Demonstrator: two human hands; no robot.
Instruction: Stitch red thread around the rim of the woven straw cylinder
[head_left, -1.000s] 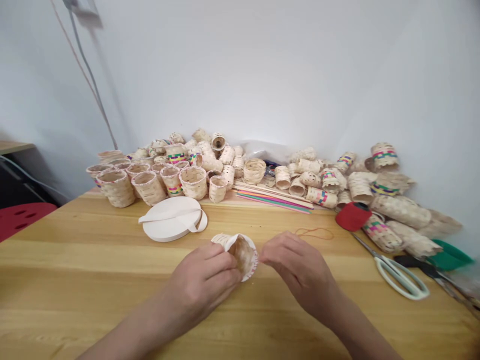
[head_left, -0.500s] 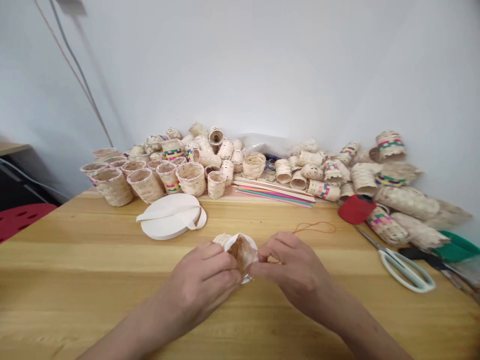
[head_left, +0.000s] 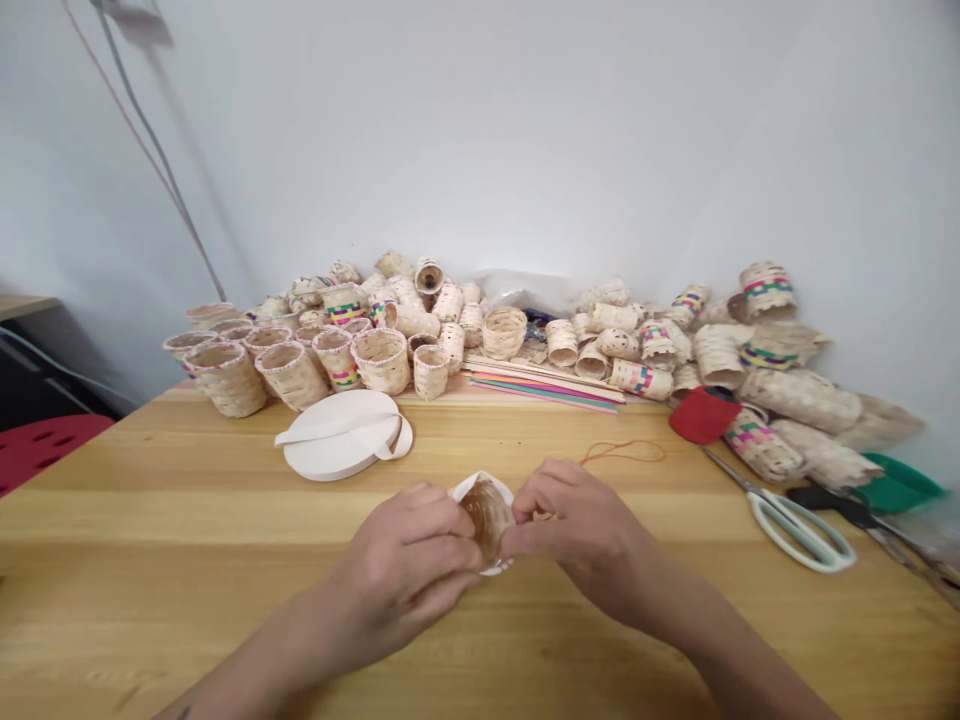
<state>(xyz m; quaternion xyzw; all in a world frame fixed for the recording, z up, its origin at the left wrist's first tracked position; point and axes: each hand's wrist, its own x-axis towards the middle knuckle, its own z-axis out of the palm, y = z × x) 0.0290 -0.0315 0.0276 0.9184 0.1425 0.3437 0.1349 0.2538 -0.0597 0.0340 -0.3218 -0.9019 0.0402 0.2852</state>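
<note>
Both hands hold one small woven basket [head_left: 486, 508] just above the wooden table [head_left: 150, 560], its open mouth facing me. My left hand [head_left: 409, 560] wraps around its left side and underside. My right hand [head_left: 574, 525] pinches the basket's right rim with thumb and fingers. A white band runs around the rim. Most of the basket's body is hidden behind my fingers.
A pile of small woven baskets [head_left: 382, 360] lines the back of the table against the white wall. A roll of white tape [head_left: 341, 435], coloured strips [head_left: 547, 385], a loop of orange thread [head_left: 622, 450], a red object [head_left: 705, 415] and scissors [head_left: 795, 520] lie around.
My right hand has moved left from beside the basket onto its rim. The basket has turned so its mouth faces me more, and my left hand covers more of it.
</note>
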